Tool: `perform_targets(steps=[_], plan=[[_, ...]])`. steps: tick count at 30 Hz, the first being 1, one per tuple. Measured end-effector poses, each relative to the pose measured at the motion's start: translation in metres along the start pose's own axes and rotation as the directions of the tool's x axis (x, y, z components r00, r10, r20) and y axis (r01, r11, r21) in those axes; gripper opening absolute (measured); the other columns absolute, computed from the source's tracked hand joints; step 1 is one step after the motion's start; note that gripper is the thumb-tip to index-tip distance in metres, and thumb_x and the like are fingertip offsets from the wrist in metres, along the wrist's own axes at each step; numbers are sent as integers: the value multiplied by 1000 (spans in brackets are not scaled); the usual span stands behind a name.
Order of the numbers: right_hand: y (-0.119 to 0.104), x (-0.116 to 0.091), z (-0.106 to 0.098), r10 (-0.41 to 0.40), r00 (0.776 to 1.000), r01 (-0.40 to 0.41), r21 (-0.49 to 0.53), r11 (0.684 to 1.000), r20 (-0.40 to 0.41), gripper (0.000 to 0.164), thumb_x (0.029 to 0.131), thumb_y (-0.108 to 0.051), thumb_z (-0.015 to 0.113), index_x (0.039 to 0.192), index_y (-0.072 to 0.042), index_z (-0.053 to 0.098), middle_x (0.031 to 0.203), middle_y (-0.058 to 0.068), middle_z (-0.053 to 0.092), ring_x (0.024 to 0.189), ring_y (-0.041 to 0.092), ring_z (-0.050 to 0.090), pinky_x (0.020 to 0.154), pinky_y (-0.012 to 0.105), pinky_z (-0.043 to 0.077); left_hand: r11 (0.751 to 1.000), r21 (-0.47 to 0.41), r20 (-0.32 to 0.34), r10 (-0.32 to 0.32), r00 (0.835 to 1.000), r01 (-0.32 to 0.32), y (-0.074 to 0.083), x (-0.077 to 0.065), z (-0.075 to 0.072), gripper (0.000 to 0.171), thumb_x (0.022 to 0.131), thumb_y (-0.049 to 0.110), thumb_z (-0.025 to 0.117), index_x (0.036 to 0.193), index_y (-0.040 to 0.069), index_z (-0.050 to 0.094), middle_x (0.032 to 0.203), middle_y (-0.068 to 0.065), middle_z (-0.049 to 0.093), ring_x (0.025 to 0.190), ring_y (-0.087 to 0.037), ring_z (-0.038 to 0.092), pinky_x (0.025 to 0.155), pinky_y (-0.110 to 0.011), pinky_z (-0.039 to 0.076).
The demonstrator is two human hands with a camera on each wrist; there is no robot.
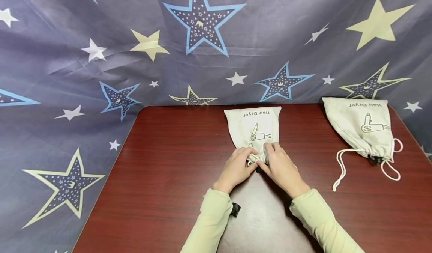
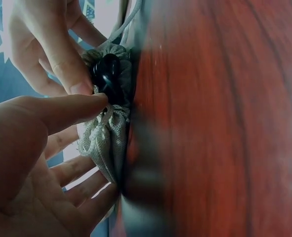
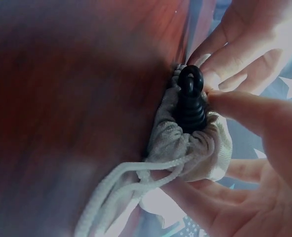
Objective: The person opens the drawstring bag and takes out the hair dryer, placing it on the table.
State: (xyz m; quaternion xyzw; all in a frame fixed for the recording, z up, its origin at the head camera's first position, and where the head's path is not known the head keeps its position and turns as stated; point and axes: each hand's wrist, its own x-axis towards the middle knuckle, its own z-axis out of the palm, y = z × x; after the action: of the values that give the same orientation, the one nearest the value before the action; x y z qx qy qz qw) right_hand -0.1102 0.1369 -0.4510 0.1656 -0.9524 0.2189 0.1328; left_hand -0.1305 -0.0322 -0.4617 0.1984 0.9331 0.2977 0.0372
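Middle bag (image 1: 248, 129) lies near the table's (image 1: 162, 193) far edge, mouth toward you. Your left hand (image 1: 237, 166) and right hand (image 1: 282, 167) pinch its gathered rim, thumbs close together. Black looped end (image 3: 190, 111) sits in the mouth; I'd keep it centred, even the gathers, keep the drawstring (image 3: 117, 174) clear.

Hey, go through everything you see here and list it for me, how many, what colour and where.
Middle bag: 1, off-white, on the table, in the hands
Right bag: 1, off-white, on the table's right side
Cords: count unclear, white, at both bag mouths
Black ends: 2, black, one in each bag mouth
Table: 1, red-brown, under the bags
Backdrop: 1, grey-blue with stars, behind the table
Sleeves: 2, pale green, on the forearms
Hands: 2, bare, left and right, at the middle bag's mouth
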Motion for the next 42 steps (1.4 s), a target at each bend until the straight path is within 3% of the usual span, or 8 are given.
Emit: perform_targets(steps=[18, 27, 42], plan=[[-16, 4, 9, 9, 1000, -9, -22, 1000, 20, 53, 84, -25, 79, 117, 6, 53, 106, 26, 55, 89, 42, 63, 77, 51, 56, 999, -11, 34, -44, 998, 44, -11, -7, -10, 31, 93, 25, 70, 123, 22, 62, 129, 1, 62, 129, -20, 51, 103, -43, 46], [-22, 6, 11, 25, 1000, -25, -16, 1000, 0, 52, 84, -26, 80, 115, 5, 53, 106, 26, 55, 89, 42, 63, 71, 51, 57, 999, -7, 43, -33, 999, 33, -17, -7, -16, 32, 93, 26, 69, 124, 22, 62, 128, 1, 62, 130, -20, 50, 104, -44, 45], [-19, 7, 13, 22, 1000, -22, 28, 999, 1, 55, 84, -29, 80, 119, 5, 53, 105, 25, 55, 89, 41, 62, 75, 53, 55, 1000, 21, 57, -9, 998, 8, -20, -8, -21, 32, 94, 27, 69, 124, 21, 61, 128, 1, 62, 129, -19, 50, 104, -42, 45]])
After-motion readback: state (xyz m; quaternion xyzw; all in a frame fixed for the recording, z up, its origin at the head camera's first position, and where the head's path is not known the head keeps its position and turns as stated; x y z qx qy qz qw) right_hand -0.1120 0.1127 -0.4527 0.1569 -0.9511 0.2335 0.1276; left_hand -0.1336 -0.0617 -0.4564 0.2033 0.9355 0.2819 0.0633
